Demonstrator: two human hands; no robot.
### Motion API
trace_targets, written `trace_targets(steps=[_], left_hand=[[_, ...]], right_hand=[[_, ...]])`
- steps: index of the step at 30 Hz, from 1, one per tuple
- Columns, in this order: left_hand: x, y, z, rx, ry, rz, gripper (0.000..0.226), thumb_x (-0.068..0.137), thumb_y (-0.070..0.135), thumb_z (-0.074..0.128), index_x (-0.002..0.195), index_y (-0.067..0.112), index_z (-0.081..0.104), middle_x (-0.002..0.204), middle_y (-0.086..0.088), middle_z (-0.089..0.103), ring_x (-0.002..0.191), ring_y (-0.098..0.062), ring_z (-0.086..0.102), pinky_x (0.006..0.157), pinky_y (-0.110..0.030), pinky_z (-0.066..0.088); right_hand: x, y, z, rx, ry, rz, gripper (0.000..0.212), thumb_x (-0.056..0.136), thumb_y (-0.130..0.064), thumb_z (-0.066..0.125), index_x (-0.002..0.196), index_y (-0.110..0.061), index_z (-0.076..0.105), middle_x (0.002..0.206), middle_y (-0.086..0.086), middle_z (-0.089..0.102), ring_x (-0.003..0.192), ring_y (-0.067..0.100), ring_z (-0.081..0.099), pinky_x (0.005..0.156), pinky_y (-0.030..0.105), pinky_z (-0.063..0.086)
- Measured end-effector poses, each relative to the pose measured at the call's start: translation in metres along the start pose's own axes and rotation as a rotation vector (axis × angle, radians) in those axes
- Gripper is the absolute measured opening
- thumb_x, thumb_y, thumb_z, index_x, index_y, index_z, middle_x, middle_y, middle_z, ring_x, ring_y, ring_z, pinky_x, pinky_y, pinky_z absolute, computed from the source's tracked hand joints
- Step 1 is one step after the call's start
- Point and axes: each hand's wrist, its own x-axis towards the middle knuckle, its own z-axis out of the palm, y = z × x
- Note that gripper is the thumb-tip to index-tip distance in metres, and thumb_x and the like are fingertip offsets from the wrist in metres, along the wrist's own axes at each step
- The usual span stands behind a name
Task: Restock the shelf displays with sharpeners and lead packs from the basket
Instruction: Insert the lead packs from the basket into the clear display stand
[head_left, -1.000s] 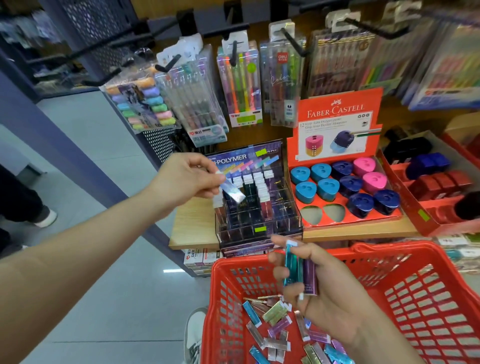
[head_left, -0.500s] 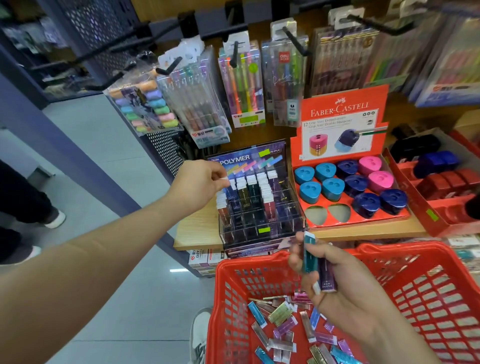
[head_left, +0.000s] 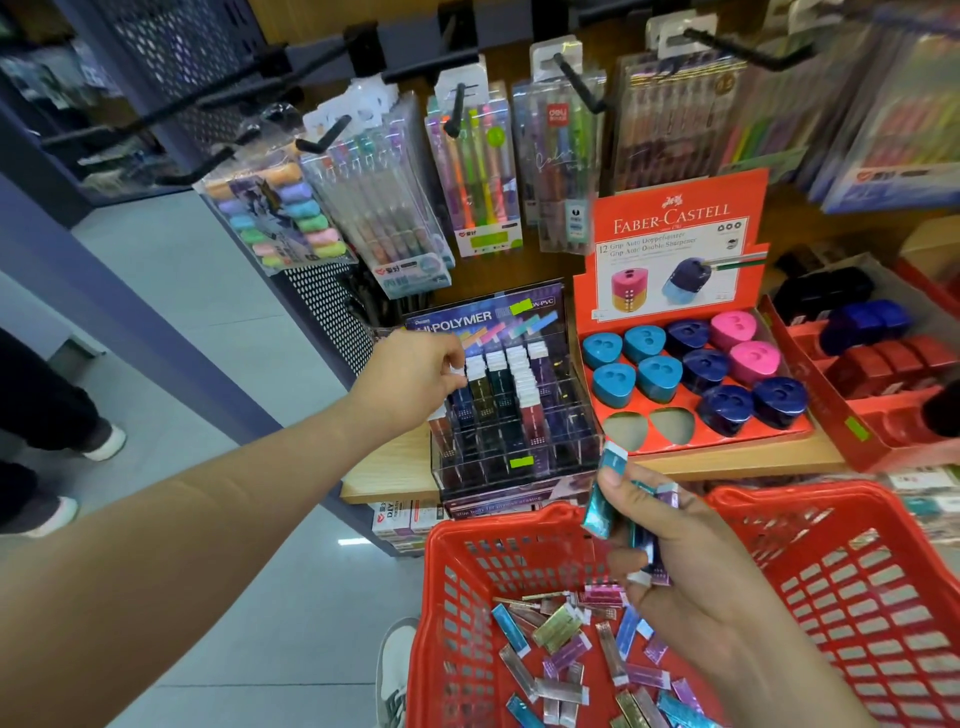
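A clear acrylic lead display (head_left: 511, 415) stands on the wooden shelf, with white-capped lead packs in its back rows. My left hand (head_left: 410, 376) reaches to its left column and pinches the white cap of a lead pack (head_left: 458, 370) standing in a slot. My right hand (head_left: 675, 561) hovers over the red basket (head_left: 857, 571) and grips several lead packs; a teal one (head_left: 602, 496) sticks up by the thumb. Loose lead packs (head_left: 561, 654) lie on the basket floor. The red Faber-Castell sharpener tray (head_left: 779, 431) holds blue, navy and pink sharpeners, with two front-left slots (head_left: 647, 428) empty.
Pen and highlighter packs (head_left: 475, 171) hang on hooks above the shelf. A second red box (head_left: 872, 364) with navy and red sharpeners sits at the right. Another person's legs and shoes (head_left: 67, 431) stand on the floor at the left. My shoe (head_left: 392, 670) shows beside the basket.
My left hand carried the lead pack from above the display down into its left column. My right hand rose a little with its bundle of packs.
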Motion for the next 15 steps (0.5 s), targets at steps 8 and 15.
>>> trace_targets(steps=[8, 15], left_hand=[[0.005, 0.011, -0.008, 0.146, -0.064, -0.014, 0.015, 0.083, 0.031, 0.070, 0.091, 0.019, 0.073, 0.101, 0.000, 0.065, 0.100, -0.021, 0.058, 0.085, -0.034, 0.048], [-0.025, 0.087, -0.058, -0.596, -0.382, 0.062, 0.010, 0.085, 0.024, 0.071, 0.090, 0.018, 0.077, 0.081, 0.006, 0.074, 0.071, 0.000, 0.065, 0.070, -0.018, 0.054]], right_hand=[[0.000, -0.001, -0.002, -0.127, 0.045, -0.084, 0.034, 0.066, -0.021, 0.075, 0.094, -0.005, 0.066, 0.070, 0.007, 0.060, 0.049, 0.008, 0.045, 0.035, 0.017, 0.029], [-0.003, -0.005, -0.002, -0.388, 0.077, -0.232, 0.024, 0.067, -0.018, 0.083, 0.083, -0.010, 0.066, 0.062, 0.006, 0.062, 0.056, 0.014, 0.052, 0.050, 0.027, 0.038]])
